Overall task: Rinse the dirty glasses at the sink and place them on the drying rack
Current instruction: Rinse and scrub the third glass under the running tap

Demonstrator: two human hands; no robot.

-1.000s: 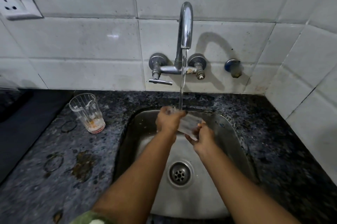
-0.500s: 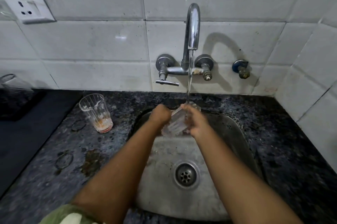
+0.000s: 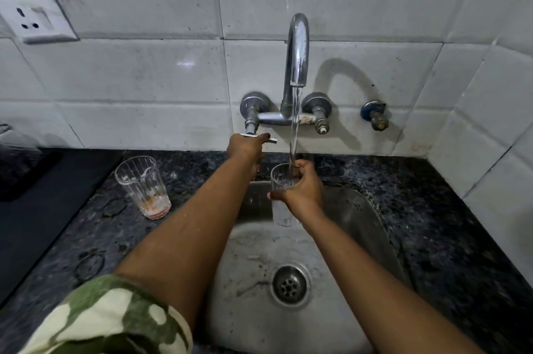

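Presently we note two glasses, both clear and ribbed. Our right hand [image 3: 302, 190] holds the first glass [image 3: 282, 198] upright over the sink [image 3: 360, 224], fingers [image 3: 300, 164] wrapped round it, the tap [image 3: 297, 59] stream running into its mouth. The second glass [image 3: 142, 187] stands on the table [image 3: 432, 224] left of the sink, with orange residue at its base. Our left hand [image 3: 245, 148] rests on the tap lever [image 3: 269, 138], fingers curled over it. One drain [image 3: 290, 286] counted.
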